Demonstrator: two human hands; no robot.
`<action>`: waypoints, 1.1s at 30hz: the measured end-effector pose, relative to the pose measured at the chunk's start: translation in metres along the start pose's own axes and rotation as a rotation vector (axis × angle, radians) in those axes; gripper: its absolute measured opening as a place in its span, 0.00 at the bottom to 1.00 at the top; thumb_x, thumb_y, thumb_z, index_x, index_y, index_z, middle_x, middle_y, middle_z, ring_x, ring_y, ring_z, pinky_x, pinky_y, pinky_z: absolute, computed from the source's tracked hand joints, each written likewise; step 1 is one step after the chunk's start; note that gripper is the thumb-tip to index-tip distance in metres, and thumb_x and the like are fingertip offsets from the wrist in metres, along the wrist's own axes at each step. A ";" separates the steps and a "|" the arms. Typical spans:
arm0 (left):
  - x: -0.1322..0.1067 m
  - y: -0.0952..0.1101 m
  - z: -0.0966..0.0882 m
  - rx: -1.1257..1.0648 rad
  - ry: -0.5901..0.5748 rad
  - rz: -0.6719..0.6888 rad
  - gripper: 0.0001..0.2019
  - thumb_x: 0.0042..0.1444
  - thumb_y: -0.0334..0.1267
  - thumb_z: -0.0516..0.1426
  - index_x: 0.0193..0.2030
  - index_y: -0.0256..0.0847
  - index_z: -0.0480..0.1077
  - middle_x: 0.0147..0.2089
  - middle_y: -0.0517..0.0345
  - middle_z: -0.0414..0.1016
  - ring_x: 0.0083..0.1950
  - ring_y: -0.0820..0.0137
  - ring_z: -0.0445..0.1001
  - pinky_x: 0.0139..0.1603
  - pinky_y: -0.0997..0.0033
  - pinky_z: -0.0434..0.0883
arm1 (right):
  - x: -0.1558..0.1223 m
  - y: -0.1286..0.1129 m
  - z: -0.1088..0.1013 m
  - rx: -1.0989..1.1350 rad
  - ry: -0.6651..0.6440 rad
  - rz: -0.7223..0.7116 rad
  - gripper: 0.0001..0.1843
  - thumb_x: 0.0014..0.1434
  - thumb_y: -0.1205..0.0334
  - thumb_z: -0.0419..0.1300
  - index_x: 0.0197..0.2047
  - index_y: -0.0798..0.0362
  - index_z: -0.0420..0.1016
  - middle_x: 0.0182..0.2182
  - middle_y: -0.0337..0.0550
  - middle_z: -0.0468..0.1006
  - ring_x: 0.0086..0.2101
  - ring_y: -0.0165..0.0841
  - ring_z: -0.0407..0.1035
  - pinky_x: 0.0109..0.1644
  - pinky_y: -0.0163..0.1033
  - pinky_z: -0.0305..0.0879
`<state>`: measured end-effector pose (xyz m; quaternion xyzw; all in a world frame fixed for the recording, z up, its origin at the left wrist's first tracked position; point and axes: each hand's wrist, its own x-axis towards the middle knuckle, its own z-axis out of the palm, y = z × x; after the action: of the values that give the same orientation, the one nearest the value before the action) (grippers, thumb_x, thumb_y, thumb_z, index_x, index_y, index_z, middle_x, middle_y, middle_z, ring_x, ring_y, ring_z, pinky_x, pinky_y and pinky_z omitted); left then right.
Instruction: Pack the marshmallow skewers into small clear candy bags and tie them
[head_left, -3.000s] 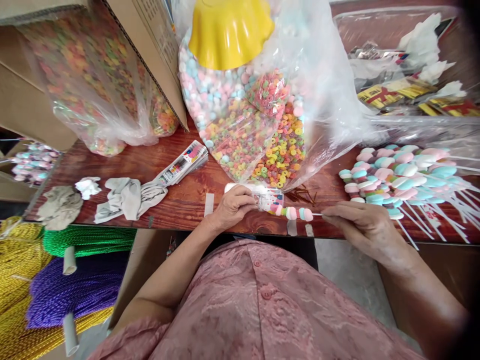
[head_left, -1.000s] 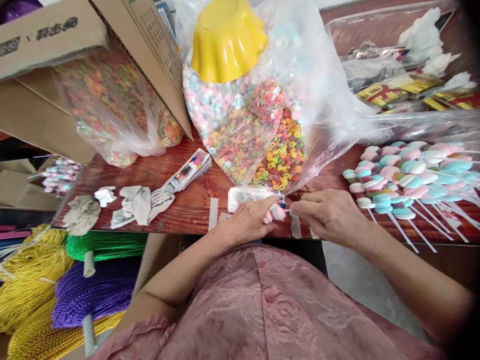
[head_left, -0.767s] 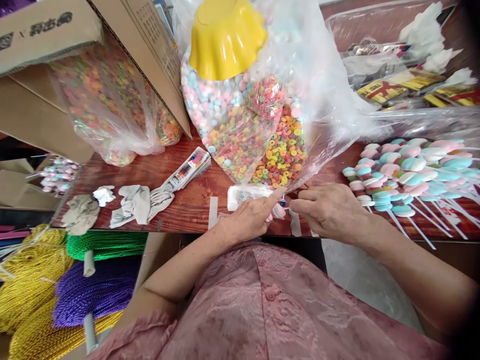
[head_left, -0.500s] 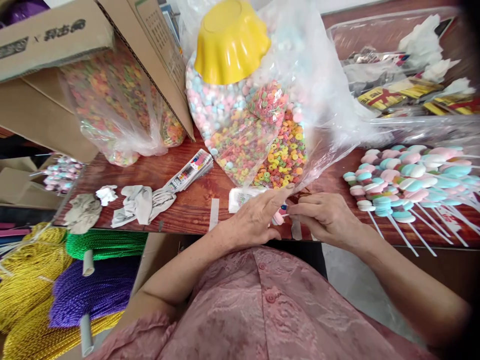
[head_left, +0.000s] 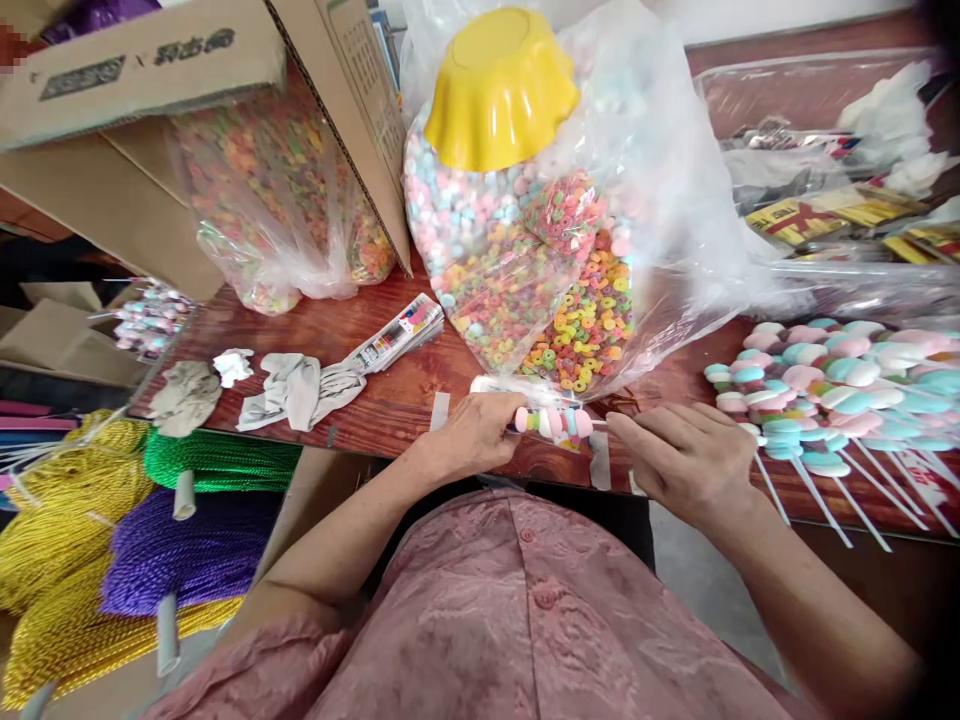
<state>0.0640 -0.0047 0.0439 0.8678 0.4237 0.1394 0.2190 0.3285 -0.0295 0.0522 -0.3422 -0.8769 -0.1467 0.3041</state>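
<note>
Between my hands, over the front edge of the table, lies a candy skewer (head_left: pixel 556 423) with pink, white and blue marshmallow pieces in a row. My left hand (head_left: pixel 474 436) is closed at its left end, where a dark bit shows by the fingertips. The fingers of my right hand (head_left: pixel 679 455) pinch the thin white stick on the right side. Just behind my left hand is a small white packet (head_left: pixel 499 385) with a printed front. Finished-looking skewers (head_left: pixel 832 375) are piled right of my right hand, their white sticks pointing toward me.
A large clear bag of marshmallows and candy rings (head_left: pixel 589 315) stands at the back, an upturned yellow bowl (head_left: pixel 501 90) on top. Left are a cardboard box (head_left: pixel 142 75), printed wrappers (head_left: pixel 400 332) and a grey cloth (head_left: pixel 300 392). Cord bundles (head_left: pixel 191 555) lie lower left; a clear tub (head_left: pixel 817 85) sits back right.
My hands have drawn apart, the left going left and the right going right. More of the candy skewer shows between them. The view has shifted slightly.
</note>
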 end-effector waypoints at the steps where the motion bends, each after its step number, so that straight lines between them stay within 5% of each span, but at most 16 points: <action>1: 0.001 0.002 -0.003 0.001 -0.011 -0.002 0.05 0.52 0.27 0.53 0.34 0.39 0.68 0.31 0.58 0.73 0.32 0.70 0.69 0.31 0.71 0.59 | 0.003 0.001 -0.006 -0.054 -0.006 -0.044 0.11 0.58 0.72 0.58 0.44 0.53 0.74 0.26 0.37 0.75 0.26 0.29 0.64 0.31 0.39 0.54; 10: 0.010 0.020 -0.024 0.172 -0.205 -0.099 0.04 0.56 0.33 0.54 0.38 0.40 0.68 0.38 0.53 0.76 0.41 0.62 0.74 0.40 0.66 0.66 | 0.032 0.013 -0.040 -0.161 -0.177 -0.305 0.05 0.64 0.67 0.56 0.39 0.55 0.75 0.22 0.37 0.70 0.26 0.30 0.57 0.32 0.40 0.50; 18: 0.005 0.026 -0.002 0.213 -0.235 -0.073 0.12 0.53 0.25 0.50 0.44 0.38 0.67 0.43 0.47 0.75 0.45 0.57 0.73 0.43 0.60 0.67 | 0.041 -0.010 -0.038 -0.134 -0.190 -0.269 0.09 0.64 0.68 0.55 0.32 0.54 0.73 0.21 0.38 0.68 0.26 0.30 0.55 0.32 0.41 0.48; 25: 0.001 0.031 -0.007 -0.009 -0.296 -0.126 0.07 0.60 0.36 0.53 0.44 0.40 0.66 0.43 0.51 0.74 0.44 0.60 0.72 0.43 0.62 0.66 | 0.027 -0.008 -0.025 -0.098 -0.136 -0.063 0.06 0.60 0.69 0.56 0.34 0.54 0.74 0.21 0.38 0.67 0.26 0.31 0.56 0.31 0.40 0.48; 33: 0.010 0.031 -0.006 -0.315 -0.377 -0.143 0.09 0.54 0.38 0.59 0.39 0.41 0.65 0.36 0.61 0.70 0.38 0.68 0.69 0.36 0.70 0.62 | 0.023 -0.003 -0.022 0.021 -0.138 -0.175 0.08 0.59 0.72 0.55 0.38 0.55 0.74 0.23 0.38 0.71 0.26 0.30 0.60 0.32 0.40 0.50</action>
<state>0.0885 -0.0125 0.0652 0.8015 0.4087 0.0233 0.4359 0.3222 -0.0303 0.0836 -0.2705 -0.9237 -0.1395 0.2325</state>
